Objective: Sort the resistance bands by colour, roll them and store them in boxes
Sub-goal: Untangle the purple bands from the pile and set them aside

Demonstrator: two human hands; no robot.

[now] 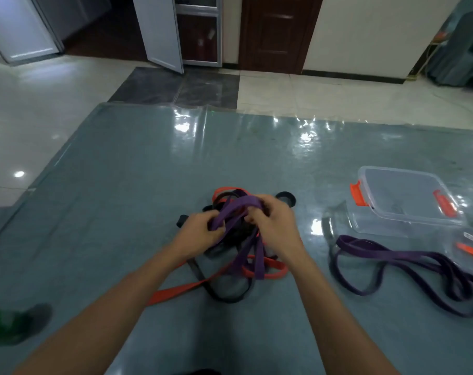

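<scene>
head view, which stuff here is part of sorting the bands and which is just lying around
Part of the job: purple band gripped by the left hand and right hand; tangled orange band and black band under them; loose purple bands lying to the right; clear box with orange clips.

Just lying about: blurred green thing at the lower left; brown door behind.
</scene>
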